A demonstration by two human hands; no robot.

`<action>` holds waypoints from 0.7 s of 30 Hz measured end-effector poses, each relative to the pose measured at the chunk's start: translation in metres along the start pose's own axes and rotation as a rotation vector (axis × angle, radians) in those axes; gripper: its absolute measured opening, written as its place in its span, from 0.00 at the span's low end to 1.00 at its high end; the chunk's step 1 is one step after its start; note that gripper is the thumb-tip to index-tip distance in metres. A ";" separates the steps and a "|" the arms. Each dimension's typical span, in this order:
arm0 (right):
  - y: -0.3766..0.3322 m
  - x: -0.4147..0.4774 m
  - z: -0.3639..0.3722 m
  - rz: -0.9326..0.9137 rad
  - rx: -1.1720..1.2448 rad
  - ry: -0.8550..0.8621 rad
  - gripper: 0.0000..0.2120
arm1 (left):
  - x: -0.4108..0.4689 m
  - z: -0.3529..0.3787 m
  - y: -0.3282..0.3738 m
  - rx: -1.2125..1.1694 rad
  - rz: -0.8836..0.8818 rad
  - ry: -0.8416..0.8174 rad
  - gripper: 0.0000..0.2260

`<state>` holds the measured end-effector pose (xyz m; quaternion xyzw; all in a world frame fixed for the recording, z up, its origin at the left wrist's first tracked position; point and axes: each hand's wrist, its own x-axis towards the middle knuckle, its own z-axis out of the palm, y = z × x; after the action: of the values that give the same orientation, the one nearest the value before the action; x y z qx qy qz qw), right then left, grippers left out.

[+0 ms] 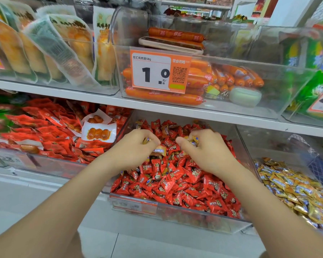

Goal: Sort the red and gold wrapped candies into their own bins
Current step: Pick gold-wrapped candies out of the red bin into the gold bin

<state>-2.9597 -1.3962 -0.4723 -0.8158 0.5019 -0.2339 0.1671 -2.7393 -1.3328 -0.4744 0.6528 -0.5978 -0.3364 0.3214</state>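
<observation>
Since gold candies [159, 150] lie mixed in the red bin [194, 223], some are pinched in left hand [136, 148] and right hand [205, 153] | gold bin [272, 144] is set just beside

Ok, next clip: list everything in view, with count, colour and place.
red wrapped candies: many, red, heaped in the clear plastic middle bin
gold wrapped candies: many, gold, right bin; a few strays among the red
red snack packets: many, red, lower left
orange sausages: many, orange, upper middle
orange price tag: one, orange and white, in front of the sausages
pale vacuum packs: several, whitish-yellow, upper left
green packets: several, green, upper right
left hand: one, gripping gold wrapped candies over the red heap
right hand: one, holding gold wrapped candies there too
</observation>
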 end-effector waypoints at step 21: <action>-0.020 0.060 0.045 0.000 -0.347 0.165 0.18 | 0.008 0.019 0.009 -0.115 -0.112 0.275 0.17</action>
<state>-2.8969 -1.4397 -0.4862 -0.8104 0.5466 -0.2100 -0.0179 -2.7597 -1.3419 -0.4781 0.7055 -0.4905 -0.2950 0.4179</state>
